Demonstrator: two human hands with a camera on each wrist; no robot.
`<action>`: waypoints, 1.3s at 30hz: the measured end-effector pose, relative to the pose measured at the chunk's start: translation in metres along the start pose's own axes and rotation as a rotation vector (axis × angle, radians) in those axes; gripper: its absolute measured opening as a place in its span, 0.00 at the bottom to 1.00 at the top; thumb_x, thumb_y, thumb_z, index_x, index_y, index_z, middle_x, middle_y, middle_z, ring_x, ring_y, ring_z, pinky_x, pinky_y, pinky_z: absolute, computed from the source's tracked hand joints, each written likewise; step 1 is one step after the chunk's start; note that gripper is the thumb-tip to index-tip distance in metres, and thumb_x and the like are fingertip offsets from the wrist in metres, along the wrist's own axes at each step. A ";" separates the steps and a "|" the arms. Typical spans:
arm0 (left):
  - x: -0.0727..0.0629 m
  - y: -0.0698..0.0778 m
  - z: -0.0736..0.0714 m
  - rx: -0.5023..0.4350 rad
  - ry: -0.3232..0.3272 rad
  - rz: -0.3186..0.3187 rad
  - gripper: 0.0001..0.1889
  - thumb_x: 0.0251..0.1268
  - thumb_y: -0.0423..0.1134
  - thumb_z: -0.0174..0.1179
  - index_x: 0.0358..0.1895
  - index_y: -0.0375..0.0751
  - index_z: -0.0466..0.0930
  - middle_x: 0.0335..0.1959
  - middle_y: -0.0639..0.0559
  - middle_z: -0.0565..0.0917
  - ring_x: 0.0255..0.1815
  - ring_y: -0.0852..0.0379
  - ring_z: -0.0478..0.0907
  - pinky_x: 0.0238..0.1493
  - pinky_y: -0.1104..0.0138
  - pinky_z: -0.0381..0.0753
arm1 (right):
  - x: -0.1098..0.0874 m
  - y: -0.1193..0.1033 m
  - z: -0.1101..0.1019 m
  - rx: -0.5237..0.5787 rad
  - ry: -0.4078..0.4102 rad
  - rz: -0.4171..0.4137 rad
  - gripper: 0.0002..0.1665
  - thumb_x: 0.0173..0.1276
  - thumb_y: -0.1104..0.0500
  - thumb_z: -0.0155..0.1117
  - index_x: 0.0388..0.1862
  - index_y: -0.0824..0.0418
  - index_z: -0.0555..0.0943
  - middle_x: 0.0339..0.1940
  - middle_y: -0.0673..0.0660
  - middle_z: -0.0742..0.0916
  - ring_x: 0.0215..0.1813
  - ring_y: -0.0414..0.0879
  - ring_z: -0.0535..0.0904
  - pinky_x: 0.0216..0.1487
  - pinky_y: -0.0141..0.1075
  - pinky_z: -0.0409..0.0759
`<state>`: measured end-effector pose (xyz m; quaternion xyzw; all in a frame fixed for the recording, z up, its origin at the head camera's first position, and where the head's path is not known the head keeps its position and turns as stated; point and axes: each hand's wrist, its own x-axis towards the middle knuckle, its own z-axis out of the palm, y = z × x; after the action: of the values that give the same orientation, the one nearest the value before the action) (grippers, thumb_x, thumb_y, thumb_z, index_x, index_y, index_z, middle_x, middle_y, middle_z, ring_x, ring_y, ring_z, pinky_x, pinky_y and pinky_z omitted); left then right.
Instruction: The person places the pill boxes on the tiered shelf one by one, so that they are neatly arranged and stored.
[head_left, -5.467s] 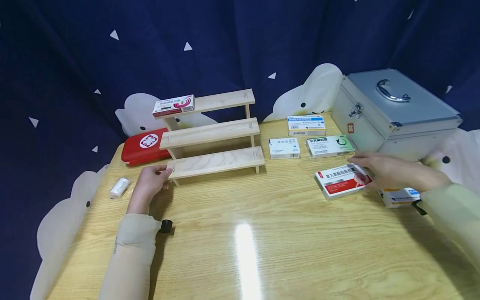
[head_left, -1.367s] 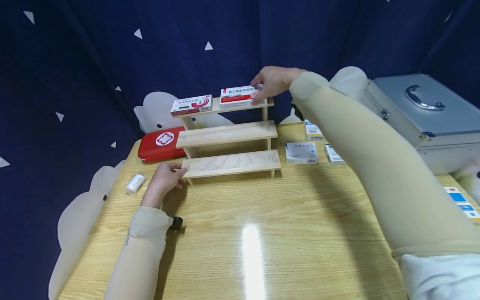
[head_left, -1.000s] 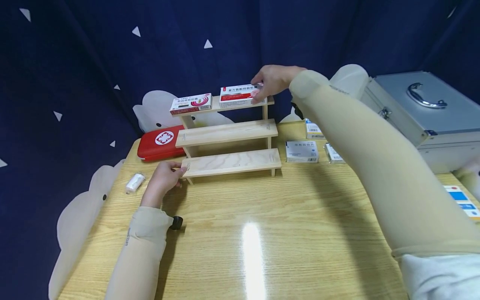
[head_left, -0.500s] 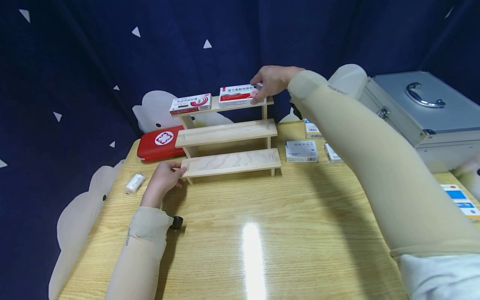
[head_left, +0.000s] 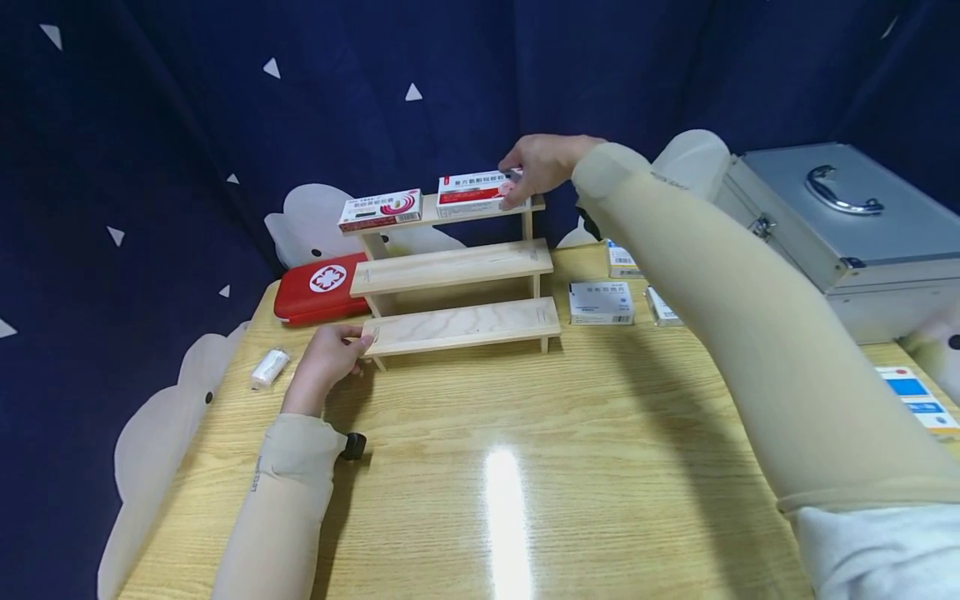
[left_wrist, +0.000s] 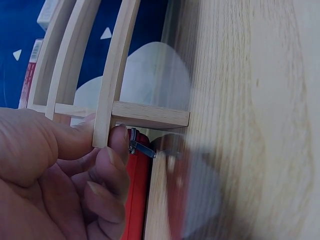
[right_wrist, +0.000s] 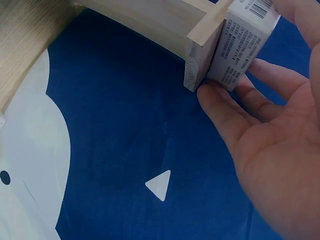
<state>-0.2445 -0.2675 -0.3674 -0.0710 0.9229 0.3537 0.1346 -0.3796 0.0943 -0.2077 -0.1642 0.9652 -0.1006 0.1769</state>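
My left hand [head_left: 330, 360] pinches the left end of the bottom step of a three-tier wooden rack [head_left: 465, 327]. In the left wrist view, the thumb lies over the board [left_wrist: 107, 100] and the fingers are curled beneath it. On the right part of the top tier lies a red-and-white medicine box [head_left: 472, 193]. My right hand [head_left: 551, 162] grips that box by its right end, thumb on the near side. The right wrist view has the box's printed side [right_wrist: 237, 50] against the rack's end, with fingers around it. A second medicine box [head_left: 381, 210], white and magenta, lies left on the same tier.
A red first-aid pouch [head_left: 318, 287] sits behind the rack's left side, a small wrapped white roll [head_left: 270, 367] near it. Right of the rack are a white medicine box [head_left: 602, 302] and others partly behind my right arm. A silver case [head_left: 840, 208] stands far right.
Since the earliest frame, my right hand has carried the red-and-white medicine box from the table's right side onto the top tier. Over the last second both hands stay nearly still.
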 end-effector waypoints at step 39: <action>0.018 0.010 -0.004 0.040 -0.038 0.032 0.26 0.77 0.46 0.52 0.69 0.32 0.68 0.48 0.35 0.78 0.41 0.43 0.79 0.45 0.57 0.69 | -0.132 0.016 -0.005 -0.208 0.136 -0.129 0.47 0.70 0.42 0.64 0.80 0.55 0.56 0.77 0.66 0.58 0.72 0.64 0.62 0.68 0.58 0.62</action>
<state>-0.2650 -0.2635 -0.3633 -0.0466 0.9282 0.3384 0.1479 -0.2693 0.1563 -0.1661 -0.2362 0.9676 -0.0218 0.0862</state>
